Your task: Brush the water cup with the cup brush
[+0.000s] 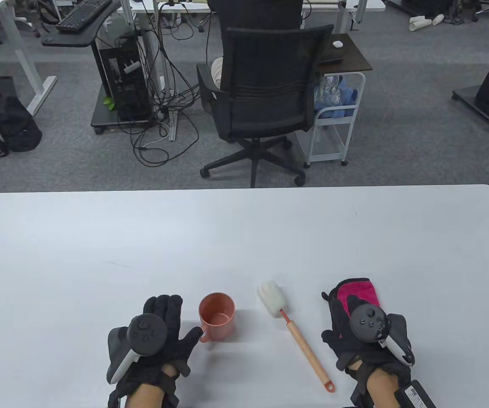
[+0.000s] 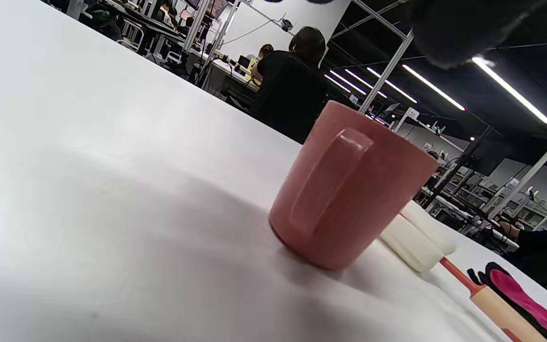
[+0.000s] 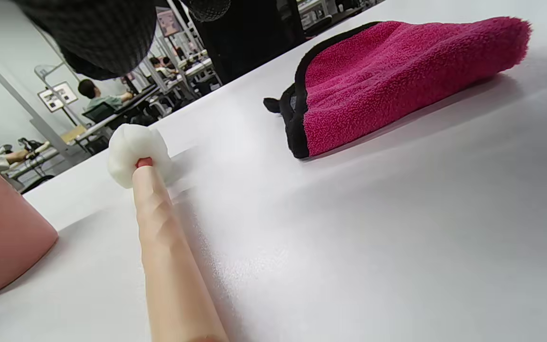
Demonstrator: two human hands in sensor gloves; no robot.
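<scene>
A pink cup (image 1: 217,315) stands upright on the white table (image 1: 244,238), its handle turned toward my left hand; it also shows in the left wrist view (image 2: 349,190) and at the left edge of the right wrist view (image 3: 3,228). The cup brush (image 1: 295,327) lies flat to its right, white sponge head (image 1: 272,298) far, wooden handle (image 3: 169,266) near. My left hand (image 1: 159,335) lies flat and open beside the cup, thumb close to the handle. My right hand (image 1: 367,335) lies open right of the brush, holding nothing.
A pink cloth with black trim (image 1: 361,293) lies under my right hand's fingers, also plain in the right wrist view (image 3: 397,76). A black office chair (image 1: 265,97) and a small white cart (image 1: 337,114) stand beyond the table's far edge.
</scene>
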